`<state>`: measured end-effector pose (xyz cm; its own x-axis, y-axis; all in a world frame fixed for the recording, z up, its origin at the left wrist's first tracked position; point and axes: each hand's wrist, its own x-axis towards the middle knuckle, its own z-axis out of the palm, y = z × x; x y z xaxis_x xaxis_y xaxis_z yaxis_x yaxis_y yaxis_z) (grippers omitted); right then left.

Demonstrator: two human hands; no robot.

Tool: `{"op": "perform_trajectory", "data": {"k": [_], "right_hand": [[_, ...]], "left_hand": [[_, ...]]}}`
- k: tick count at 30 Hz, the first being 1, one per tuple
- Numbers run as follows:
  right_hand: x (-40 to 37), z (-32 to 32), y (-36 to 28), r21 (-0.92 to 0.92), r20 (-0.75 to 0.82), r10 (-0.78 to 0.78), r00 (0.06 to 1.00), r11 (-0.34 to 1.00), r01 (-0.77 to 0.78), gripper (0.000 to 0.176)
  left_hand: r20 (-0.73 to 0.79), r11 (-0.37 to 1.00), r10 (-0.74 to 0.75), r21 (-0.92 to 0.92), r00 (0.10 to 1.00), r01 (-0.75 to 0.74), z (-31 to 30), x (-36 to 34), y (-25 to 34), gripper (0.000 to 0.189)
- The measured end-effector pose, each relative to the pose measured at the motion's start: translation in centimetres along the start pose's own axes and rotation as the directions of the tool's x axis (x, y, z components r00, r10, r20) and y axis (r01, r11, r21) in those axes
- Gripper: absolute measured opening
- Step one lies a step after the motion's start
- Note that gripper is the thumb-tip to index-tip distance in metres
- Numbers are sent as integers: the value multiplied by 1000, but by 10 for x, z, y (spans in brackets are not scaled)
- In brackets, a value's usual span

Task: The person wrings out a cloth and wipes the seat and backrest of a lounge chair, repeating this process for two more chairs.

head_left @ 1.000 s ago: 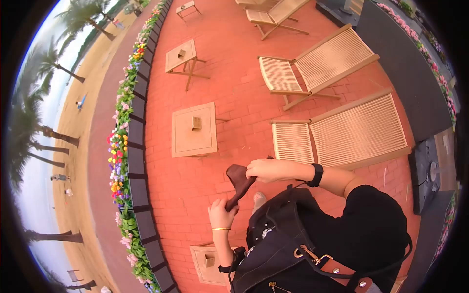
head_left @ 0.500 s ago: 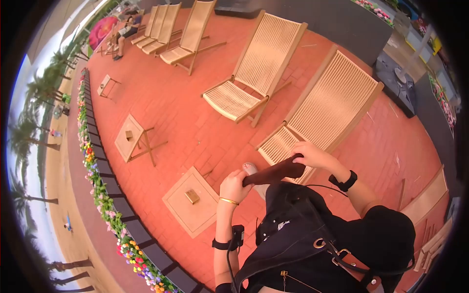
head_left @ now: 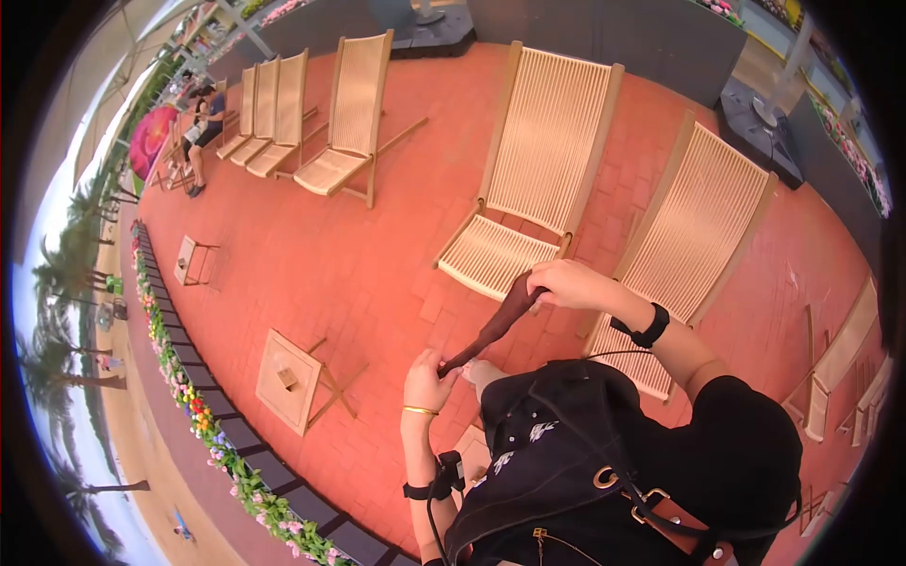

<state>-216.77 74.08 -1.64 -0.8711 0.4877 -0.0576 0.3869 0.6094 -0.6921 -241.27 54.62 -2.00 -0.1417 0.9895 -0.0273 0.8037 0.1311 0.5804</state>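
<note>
A dark brown, sock-like piece of thin cloth (head_left: pixel 493 325) is stretched slantwise between my two hands, in front of my body. My left hand (head_left: pixel 430 379) pinches its lower, narrow end, with the fingers closed. At the upper, wider end, my right hand (head_left: pixel 564 284) grips the cloth with bent fingers. Both wrists carry black straps, and a gold bangle circles the left one. A black bag (head_left: pixel 566 472) with gold rings and a brown leather piece hangs against me, just below the cloth.
Slatted wooden deck chairs (head_left: pixel 557 132) stand ahead and to the right on red brick paving. A small wooden table (head_left: pixel 285 382) with a little box on it is at the left. Flower planters (head_left: pixel 212 424) edge the terrace. A person (head_left: pixel 200 132) sits at the far left.
The cloth has gone from bunched and short to longer, thinner and more slanted. My right hand has moved up and slightly left, my left hand down and left. The view has shifted forward.
</note>
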Motion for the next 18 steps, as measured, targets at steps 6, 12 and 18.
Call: {"op": "perform_trajectory", "data": {"k": [6, 12, 18], "right_hand": [[112, 21, 24, 34, -122, 117, 986, 993, -114, 14], [224, 2, 24, 95, -288, 391, 874, 920, -380, 14], [266, -16, 38, 194, -417, 551, 723, 831, -521, 12]], "left_hand": [[152, 996, 21, -86, 988, -8, -52, 114, -106, 20], [279, 967, 252, -118, 927, -227, -126, 270, -184, 18], [472, 937, 348, -151, 810, -315, -148, 409, -194, 23]]}}
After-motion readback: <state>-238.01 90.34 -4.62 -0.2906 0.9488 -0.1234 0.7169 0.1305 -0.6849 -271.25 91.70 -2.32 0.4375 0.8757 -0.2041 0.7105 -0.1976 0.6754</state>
